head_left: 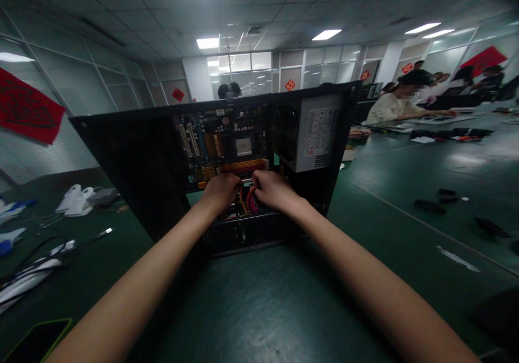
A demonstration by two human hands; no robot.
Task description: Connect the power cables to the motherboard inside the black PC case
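An open black computer case [133, 174] stands on the green table in front of me. Inside it are a motherboard [233, 136] with a bare square processor [244, 146] and a grey power supply [318, 136] at upper right. Both my hands reach in at the lower edge of the board, close together. My left hand [222, 191] is closed, its fingertips hidden. My right hand [273, 188] has its fingers curled at a bundle of coloured cables [253, 200], which hangs just below them. Red and yellow memory slots [245, 165] run right above the hands.
White cables and plugs [60, 252], a white plastic bag [75, 200] and a green-edged phone [38, 341] lie at left. Small black parts [430, 206] and a clear strip [458, 259] lie at right. A person [399, 103] sits at the table's far right.
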